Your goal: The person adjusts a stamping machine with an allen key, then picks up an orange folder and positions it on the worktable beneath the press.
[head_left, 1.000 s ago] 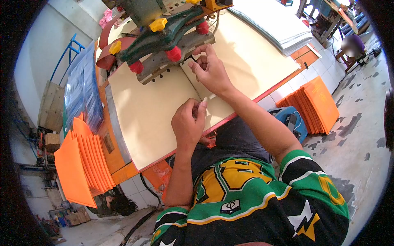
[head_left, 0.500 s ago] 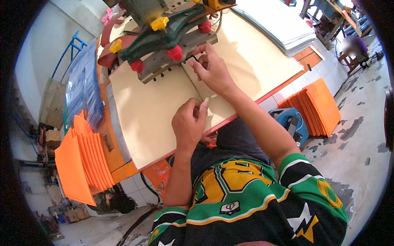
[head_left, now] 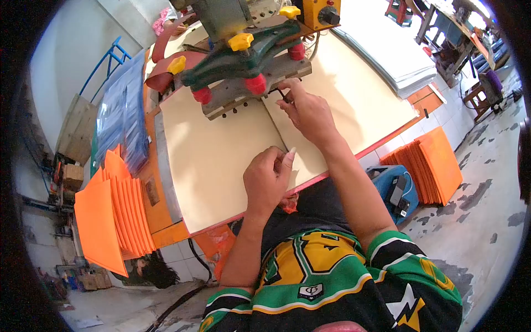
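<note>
My right hand (head_left: 310, 113) pinches a small black hex key (head_left: 282, 95) at the lower edge of the machine's metal bar (head_left: 232, 99). My left hand (head_left: 268, 180) is closed near the front of the cream board (head_left: 221, 160), thumb against the fingers; what it holds, if anything, is hidden. A dark seam (head_left: 275, 124) runs across the board between the hands. Above the bar sits a dark green bracket (head_left: 238, 63) with red knobs (head_left: 256, 84) and yellow knobs (head_left: 241, 41).
Orange folded stacks stand at left (head_left: 113, 210) and right (head_left: 426, 166). Clear plastic sheets (head_left: 124, 119) lie at the left; a white stack (head_left: 387, 50) is at the back right. A blue case (head_left: 395, 188) stands beside my right arm. Another person's hand (head_left: 180, 29) shows behind the machine.
The view has shifted, so the machine and hands appear further right and lower. The black key in my right hand is now tilted more downward. My left hand keeps its closed pose.
</note>
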`<state>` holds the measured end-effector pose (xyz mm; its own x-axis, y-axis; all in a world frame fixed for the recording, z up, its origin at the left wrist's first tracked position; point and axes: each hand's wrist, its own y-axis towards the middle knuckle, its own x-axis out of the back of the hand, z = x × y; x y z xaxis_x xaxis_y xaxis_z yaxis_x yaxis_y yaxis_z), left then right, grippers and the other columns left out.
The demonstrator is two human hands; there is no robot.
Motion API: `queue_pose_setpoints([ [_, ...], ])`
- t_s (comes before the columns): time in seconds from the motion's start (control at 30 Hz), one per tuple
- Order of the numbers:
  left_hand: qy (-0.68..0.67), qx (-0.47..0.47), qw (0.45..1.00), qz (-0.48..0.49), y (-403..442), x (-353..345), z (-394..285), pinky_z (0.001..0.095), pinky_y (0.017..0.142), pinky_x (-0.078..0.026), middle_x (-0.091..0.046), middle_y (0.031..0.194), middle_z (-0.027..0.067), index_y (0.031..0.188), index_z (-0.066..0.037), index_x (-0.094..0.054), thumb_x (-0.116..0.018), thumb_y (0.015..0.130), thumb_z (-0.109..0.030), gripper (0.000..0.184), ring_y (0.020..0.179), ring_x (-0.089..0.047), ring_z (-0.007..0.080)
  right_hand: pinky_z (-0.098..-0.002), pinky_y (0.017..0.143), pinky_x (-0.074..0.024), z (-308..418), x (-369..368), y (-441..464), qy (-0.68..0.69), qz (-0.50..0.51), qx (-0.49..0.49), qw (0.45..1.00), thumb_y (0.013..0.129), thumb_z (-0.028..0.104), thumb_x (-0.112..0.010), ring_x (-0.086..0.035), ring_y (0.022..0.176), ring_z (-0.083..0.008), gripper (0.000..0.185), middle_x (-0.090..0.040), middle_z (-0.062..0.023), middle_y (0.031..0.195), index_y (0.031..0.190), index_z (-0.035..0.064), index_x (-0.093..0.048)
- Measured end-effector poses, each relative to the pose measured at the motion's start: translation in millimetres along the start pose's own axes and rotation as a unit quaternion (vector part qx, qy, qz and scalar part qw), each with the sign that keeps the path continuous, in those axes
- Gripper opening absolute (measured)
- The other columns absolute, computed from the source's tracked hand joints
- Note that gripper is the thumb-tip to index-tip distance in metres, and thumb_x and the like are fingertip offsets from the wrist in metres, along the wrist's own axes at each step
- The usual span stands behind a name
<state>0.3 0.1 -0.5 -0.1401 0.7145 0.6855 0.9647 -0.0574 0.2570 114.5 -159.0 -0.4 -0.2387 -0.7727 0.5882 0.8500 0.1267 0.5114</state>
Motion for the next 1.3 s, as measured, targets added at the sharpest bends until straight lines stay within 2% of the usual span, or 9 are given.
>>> queue_pose_setpoints([
  [0.27,0.013,-0.014,1.0,-0.016,0,-1,-2,0.043,0.065,-0.054,-0.068,0.075,0.01,0.087,-0.005,-0.067,-0.075,0.102,-0.035,0.034,0.069,-0.069,0.0303,-0.0422,0.064,-0.059,-5,-3,-1,-0.064,-0.095,0.042,0.993,0.093,0.033,-0.083,-0.078,0.08,-0.0295,0.041,-0.078,-0.0067,0.087,0.12,0.0143,-0.06],
  [0.37,-0.004,-0.003,1.0,-0.003,-1,1,-2,0.0464,0.068,-0.053,-0.07,0.078,0.0154,0.088,-0.004,-0.068,-0.072,0.104,-0.036,0.036,0.071,-0.069,0.0349,-0.0407,0.063,-0.0585,-7,-7,0,-0.072,-0.114,0.036,0.99,0.091,0.033,-0.085,-0.078,0.078,-0.0278,0.039,-0.078,-0.0058,0.087,0.115,0.014,-0.061],
  [0.6,-0.008,0.004,1.0,0.005,-1,1,-2,0.0474,0.071,-0.054,-0.071,0.081,0.0152,0.09,-0.004,-0.068,-0.072,0.104,-0.036,0.034,0.076,-0.071,0.0355,-0.0396,0.061,-0.0579,-6,-9,2,-0.092,-0.142,0.055,0.984,0.09,0.035,-0.085,-0.077,0.077,-0.0271,0.038,-0.078,-0.0053,0.087,0.11,0.0124,-0.062],
  [0.67,-0.004,-0.042,0.998,-0.042,0,-4,2,0.0435,0.063,-0.053,-0.067,0.072,0.01,0.085,-0.005,-0.067,-0.074,0.102,-0.035,0.036,0.066,-0.068,0.0303,-0.0398,0.061,-0.0578,-7,-8,3,-0.091,-0.156,0.071,0.981,0.09,0.035,-0.085,-0.077,0.076,-0.0272,0.036,-0.078,-0.0051,0.087,0.108,0.0131,-0.063],
  [0.8,0.017,-0.044,0.998,-0.04,1,-3,1,0.0435,0.062,-0.052,-0.066,0.071,0.0097,0.084,-0.005,-0.067,-0.075,0.102,-0.035,0.036,0.065,-0.067,0.0303,-0.0398,0.061,-0.0575,-6,-9,5,-0.092,-0.161,0.064,0.981,0.09,0.035,-0.085,-0.077,0.076,-0.0269,0.035,-0.078,-0.0047,0.088,0.107,0.0137,-0.063],
  [1.0,0.02,-0.046,0.998,-0.039,1,-3,0,0.043,0.061,-0.052,-0.066,0.071,0.0094,0.084,-0.006,-0.066,-0.075,0.102,-0.035,0.035,0.065,-0.067,0.03,-0.0447,0.064,-0.0584,-9,-9,8,-0.051,-0.138,0.073,0.986,0.096,0.033,-0.08,-0.076,0.078,-0.0338,0.031,-0.078,-0.009,0.09,0.108,0.0106,-0.063],
  [1.07,0.028,-0.053,0.997,-0.041,1,-2,0,0.0425,0.061,-0.052,-0.066,0.071,0.0093,0.084,-0.006,-0.066,-0.075,0.102,-0.034,0.035,0.065,-0.067,0.0295,-0.0489,0.07,-0.0592,-9,-9,9,0.008,-0.082,0.065,0.994,0.102,0.029,-0.074,-0.075,0.083,-0.0389,0.024,-0.077,-0.0126,0.096,0.111,0.0097,-0.064],
  [1.17,0.019,-0.002,1.0,0.002,1,2,-4,0.0475,0.07,-0.054,-0.07,0.08,0.0159,0.09,-0.004,-0.068,-0.072,0.104,-0.038,0.037,0.076,-0.07,0.0369,-0.044,0.071,-0.0591,-10,-13,7,0.015,-0.01,0.019,1.0,0.105,0.02,-0.07,-0.076,0.082,-0.0334,0.016,-0.076,-0.0134,0.098,0.109,0.0052,-0.067],
  [1.3,0.012,-0.027,0.999,-0.029,0,-2,-2,0.0479,0.069,-0.054,-0.069,0.078,0.0156,0.09,-0.004,-0.067,-0.073,0.103,-0.038,0.037,0.075,-0.07,0.037,-0.0457,0.074,-0.0596,-11,-19,4,-0.041,-0.014,0.014,0.999,0.108,0.019,-0.063,-0.075,0.083,-0.0346,0.015,-0.076,-0.0134,0.101,0.11,0.0057,-0.068],
])
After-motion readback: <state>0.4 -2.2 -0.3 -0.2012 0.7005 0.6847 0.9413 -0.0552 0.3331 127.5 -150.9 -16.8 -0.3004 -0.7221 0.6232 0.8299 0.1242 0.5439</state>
